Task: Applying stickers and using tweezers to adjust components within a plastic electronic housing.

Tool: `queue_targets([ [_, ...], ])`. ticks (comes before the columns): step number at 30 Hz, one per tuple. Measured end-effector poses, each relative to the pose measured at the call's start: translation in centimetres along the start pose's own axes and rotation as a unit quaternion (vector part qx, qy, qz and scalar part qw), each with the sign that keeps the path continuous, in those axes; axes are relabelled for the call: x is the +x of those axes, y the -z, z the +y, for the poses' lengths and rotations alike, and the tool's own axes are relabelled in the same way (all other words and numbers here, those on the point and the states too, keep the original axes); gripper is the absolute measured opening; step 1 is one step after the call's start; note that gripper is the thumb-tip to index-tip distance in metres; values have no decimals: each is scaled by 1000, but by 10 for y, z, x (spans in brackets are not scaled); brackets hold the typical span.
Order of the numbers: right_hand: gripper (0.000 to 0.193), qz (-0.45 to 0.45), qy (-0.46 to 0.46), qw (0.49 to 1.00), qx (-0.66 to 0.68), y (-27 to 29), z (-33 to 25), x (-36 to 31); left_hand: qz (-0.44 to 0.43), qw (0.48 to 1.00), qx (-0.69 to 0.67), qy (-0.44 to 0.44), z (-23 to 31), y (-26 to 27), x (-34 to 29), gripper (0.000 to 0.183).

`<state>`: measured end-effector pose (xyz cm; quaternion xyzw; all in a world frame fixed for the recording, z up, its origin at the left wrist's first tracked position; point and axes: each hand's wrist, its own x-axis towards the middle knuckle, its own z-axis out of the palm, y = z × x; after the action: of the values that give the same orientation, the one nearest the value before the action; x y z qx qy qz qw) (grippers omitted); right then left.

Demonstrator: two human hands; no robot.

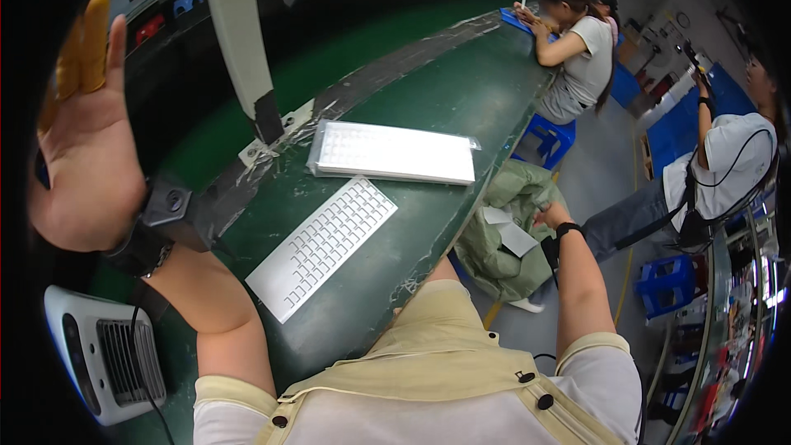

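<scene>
My left hand point(91, 140) is raised at the far left, palm showing, fingers stretched up; yellow covers sit on several of them. It holds nothing. A dark box-shaped device point(177, 213) is strapped at that wrist. My right hand point(552, 215) reaches out over a green sack point(503, 268) beside the table; its fingers are mostly hidden, so their grip is unclear. White pieces point(515, 235) lie in the sack's mouth. On the green table, a white sheet with rows of key-shaped outlines point(325, 247) lies at a slant. Behind it rests a stack of white sheets in clear plastic point(395, 152).
A white post point(239, 25) rises from the table's taped far edge. At lower left stands a white vented appliance point(103, 354) with a cord. One person point(585, 49) sits farther along the table; another point(725, 165) stands at right. Blue stools point(666, 287) are on the floor.
</scene>
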<state>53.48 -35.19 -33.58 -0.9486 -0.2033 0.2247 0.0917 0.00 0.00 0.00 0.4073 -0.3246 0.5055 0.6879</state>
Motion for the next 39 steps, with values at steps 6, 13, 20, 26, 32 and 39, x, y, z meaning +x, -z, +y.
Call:
queue_targets([
  [6,50,71,-130,989,-8,2,-38,-15,153,975,125,-99,-29,-10,-5,43],
  [13,39,91,-115,988,39,7,-26,21,137,977,135,-92,-48,-7,-5,54],
  [20,34,203,-99,971,75,6,-7,39,100,994,32,11,-74,-11,-12,55],
  [26,35,475,101,851,199,46,-23,72,45,989,100,97,-63,-41,-8,46],
  [32,20,393,363,718,445,106,-140,23,128,955,168,206,-74,-38,-33,43],
  [39,39,133,538,681,479,80,-304,-113,344,883,150,282,-32,-22,-111,41],
])
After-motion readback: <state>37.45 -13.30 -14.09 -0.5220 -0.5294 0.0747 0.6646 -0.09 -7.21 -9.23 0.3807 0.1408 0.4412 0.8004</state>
